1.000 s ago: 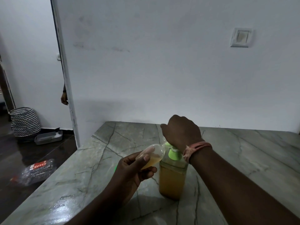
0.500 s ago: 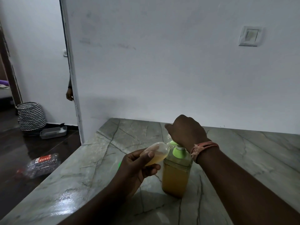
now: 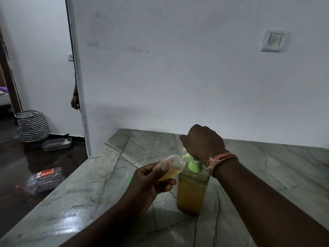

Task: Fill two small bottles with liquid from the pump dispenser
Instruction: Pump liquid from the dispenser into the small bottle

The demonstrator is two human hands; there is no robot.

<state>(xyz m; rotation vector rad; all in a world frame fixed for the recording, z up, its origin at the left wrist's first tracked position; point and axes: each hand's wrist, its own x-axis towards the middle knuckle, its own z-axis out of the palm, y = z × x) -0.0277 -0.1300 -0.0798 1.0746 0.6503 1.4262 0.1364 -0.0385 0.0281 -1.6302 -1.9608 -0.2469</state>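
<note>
Near the counter's [image 3: 99,189] front edge stands the pump dispenser [image 3: 191,191]. The right hand [image 3: 203,141] presses its head, fingers apparently curled. The left hand [image 3: 149,182] grips a tilted small bottle [image 3: 170,167] at the spout.

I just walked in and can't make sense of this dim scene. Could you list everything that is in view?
pump dispenser: one, clear with amber liquid and green pump top, standing on the counter
small bottle: one, clear, partly filled with amber liquid, tilted at the pump's spout
counter: one, grey-green veined stone
wall switch: one, white, upper right wall
basket: one, black-and-white zigzag, floor at left
tray: one, grey, beside the basket
plastic package: one, clear with red label, floor
another person's hand: one, past the wall edge
left hand: holds the small bottle
right hand: on the pump top, pink wristband
</note>
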